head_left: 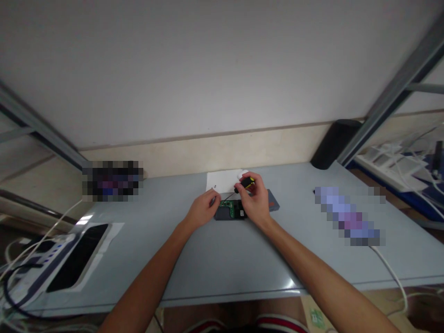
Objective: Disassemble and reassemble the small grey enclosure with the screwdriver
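A screwdriver (247, 181) with a black and yellow handle is gripped in my right hand (255, 202). Its thin shaft slants down to the left, over an opened device with a green circuit board (227, 203) and a dark casing. My left hand (203, 208) is closed at the device's upper left corner; a small dark thing shows between its fingers, too small to name. Behind the hands lies a white sheet of paper (222, 178) with tiny dark bits on it. A flat grey piece (274, 202) sits partly hidden behind my right hand.
A black cylinder (336, 144) stands at the back right of the grey table (215, 268). A phone (79, 258) and a power strip (55, 252) with cables lie at the left edge. Blurred-out objects lie at right and far left. Metal posts (398, 88) rise at both sides.
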The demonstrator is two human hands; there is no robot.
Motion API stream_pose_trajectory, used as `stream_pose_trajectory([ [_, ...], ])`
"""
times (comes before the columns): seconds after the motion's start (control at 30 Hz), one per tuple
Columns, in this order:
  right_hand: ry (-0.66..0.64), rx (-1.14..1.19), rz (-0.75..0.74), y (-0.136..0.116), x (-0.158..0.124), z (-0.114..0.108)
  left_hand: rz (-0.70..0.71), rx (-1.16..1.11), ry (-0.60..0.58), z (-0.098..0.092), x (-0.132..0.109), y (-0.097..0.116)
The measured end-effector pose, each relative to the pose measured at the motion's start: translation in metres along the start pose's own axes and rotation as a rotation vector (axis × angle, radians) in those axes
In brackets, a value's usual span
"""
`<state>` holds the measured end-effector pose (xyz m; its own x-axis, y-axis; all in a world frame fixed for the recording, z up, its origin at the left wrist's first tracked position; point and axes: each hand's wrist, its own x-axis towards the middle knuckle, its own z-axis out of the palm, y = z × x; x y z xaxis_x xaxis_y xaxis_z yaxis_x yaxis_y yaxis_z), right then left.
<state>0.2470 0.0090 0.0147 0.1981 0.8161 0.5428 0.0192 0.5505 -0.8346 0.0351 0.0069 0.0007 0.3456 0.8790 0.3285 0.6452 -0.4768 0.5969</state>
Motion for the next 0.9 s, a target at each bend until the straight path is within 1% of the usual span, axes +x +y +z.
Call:
stream_pose_trajectory([
  [0.2,0.034,0.020,0.006,-0.0011,0.0021,-0.0010,-0.001,-0.017,-0.008,0.0004,-0.0006,-0.0022],
  [0.43,-0.017,-0.012,0.001,-0.0036,0.0006,-0.0017,-0.004,-0.007,0.001,0.0004,-0.0013,-0.0015],
  [0.73,-0.029,0.013,0.018,-0.0024,-0.0003,-0.0002,-0.010,-0.007,0.002,0.0000,-0.0010,-0.0003],
  [0.9,-0.047,0.012,0.017,0.0009,-0.0011,-0.0011,0.011,0.005,0.002,0.0000,-0.0013,-0.0009],
])
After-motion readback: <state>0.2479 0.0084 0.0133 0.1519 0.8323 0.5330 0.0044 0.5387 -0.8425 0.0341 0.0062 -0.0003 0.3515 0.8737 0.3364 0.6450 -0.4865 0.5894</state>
